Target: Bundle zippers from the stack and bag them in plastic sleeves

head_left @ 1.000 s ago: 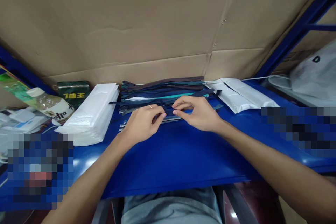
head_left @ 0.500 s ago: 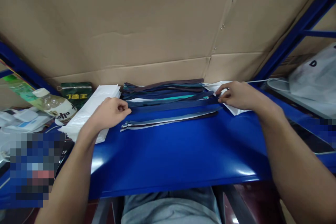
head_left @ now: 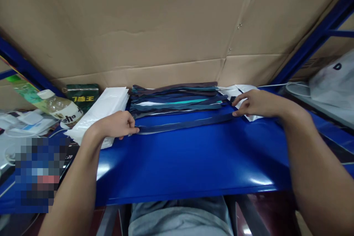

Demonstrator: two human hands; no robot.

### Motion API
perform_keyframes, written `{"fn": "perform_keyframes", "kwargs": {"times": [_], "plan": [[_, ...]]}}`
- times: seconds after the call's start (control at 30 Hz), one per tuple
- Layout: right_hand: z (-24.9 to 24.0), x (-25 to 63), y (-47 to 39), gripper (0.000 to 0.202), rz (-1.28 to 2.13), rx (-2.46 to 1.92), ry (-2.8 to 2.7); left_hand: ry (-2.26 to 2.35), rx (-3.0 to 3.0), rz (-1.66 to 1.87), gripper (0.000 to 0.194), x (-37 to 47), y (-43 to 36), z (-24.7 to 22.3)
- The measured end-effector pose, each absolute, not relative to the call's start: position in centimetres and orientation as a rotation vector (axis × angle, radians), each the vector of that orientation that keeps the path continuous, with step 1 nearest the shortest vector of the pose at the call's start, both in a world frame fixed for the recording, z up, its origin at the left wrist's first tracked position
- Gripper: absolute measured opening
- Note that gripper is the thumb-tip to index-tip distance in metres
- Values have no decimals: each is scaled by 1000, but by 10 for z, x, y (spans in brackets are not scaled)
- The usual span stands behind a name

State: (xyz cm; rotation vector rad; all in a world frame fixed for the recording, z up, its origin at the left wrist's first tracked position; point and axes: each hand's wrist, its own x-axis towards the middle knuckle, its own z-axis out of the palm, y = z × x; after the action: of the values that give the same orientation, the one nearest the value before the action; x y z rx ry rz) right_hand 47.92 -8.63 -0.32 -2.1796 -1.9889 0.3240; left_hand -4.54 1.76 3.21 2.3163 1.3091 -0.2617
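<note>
A long navy zipper point(head_left: 185, 122) stretches nearly straight between my two hands, low over the blue table. My left hand point(head_left: 117, 123) pinches its left end between thumb and fingertips. At the other end, my right hand point(head_left: 253, 104) has thumb and finger closed on the tip. Under the held one lie other zippers, mostly covered by it. Farther back, a pile of zippers point(head_left: 177, 97) in dark brown, navy, teal and white lies side by side.
White plastic bags point(head_left: 103, 105) lie stacked by my left forearm. More white packaging point(head_left: 235, 91) lies behind my right hand. On the left stand a drink bottle point(head_left: 59, 108) and a dark green pouch point(head_left: 83, 94). A cardboard wall point(head_left: 166, 25) closes off the back.
Both hands have moved the navy zipper toward me, from the pile's front edge to over the separate strips, which it now mostly covers.
</note>
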Motion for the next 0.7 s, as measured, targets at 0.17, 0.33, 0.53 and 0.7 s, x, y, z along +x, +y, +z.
{"fn": "perform_keyframes", "kwargs": {"times": [0.17, 0.33, 0.53, 0.7], "plan": [[2, 468, -86, 46, 121, -2268, -1897, 1529, 2526, 87, 30, -40, 27, 23], [-5, 450, -81, 35, -64, -2133, -1957, 1935, 2789, 393, 36, -29, 42, -7], [-11, 421, -78, 35, -110, -2069, -1988, 2015, 2775, 321, 37, -24, 58, -24], [-11, 409, -78, 37, -158, -2034, -2025, 1939, 2790, 414, 30, -23, 62, -26]]}}
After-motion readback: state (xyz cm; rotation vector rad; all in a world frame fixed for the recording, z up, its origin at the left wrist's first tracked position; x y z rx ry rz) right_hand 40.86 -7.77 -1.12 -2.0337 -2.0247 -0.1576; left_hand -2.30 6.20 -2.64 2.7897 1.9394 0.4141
